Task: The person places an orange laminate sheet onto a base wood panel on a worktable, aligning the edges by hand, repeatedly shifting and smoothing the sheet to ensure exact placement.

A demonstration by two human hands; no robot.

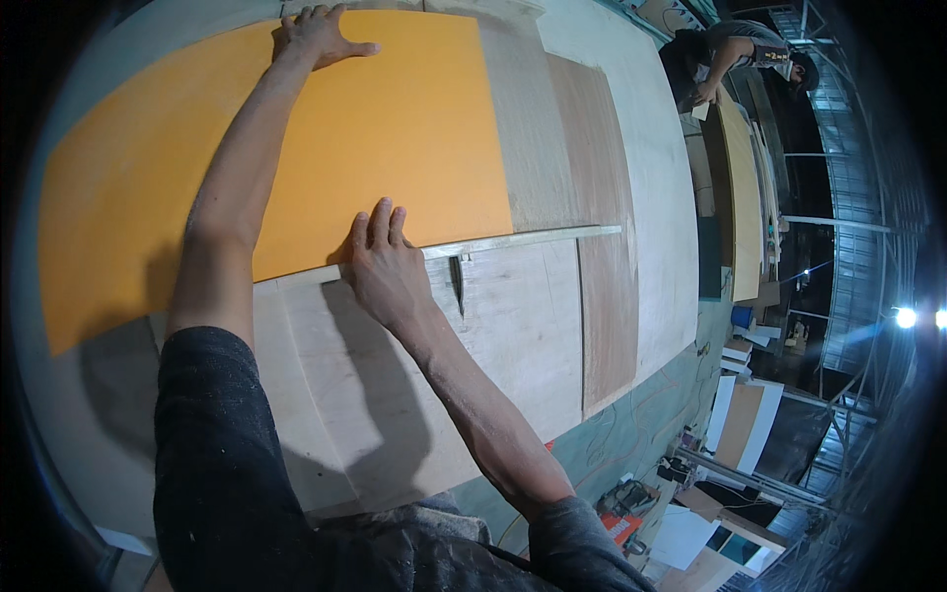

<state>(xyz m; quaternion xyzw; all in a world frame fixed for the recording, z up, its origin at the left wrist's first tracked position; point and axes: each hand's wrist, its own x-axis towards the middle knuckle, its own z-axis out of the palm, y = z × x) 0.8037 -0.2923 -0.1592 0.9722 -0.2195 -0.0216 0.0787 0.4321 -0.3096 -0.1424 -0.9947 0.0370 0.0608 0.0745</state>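
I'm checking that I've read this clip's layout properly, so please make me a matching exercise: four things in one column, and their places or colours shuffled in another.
Things:
1. Left hand
2. Large sheet
3. Right hand
4. Thin strip

Places or colours:
A. Fingers reaching over the sheet's near edge
B. Pale, running on past the sheet's right edge
C. Fingers spread at the sheet's far edge
D. Orange

Pairs: 1-C, 2-D, 3-A, 4-B

On the worktable (666, 286) lies a sheet (404, 128), with a strip (564, 234) along its near edge.
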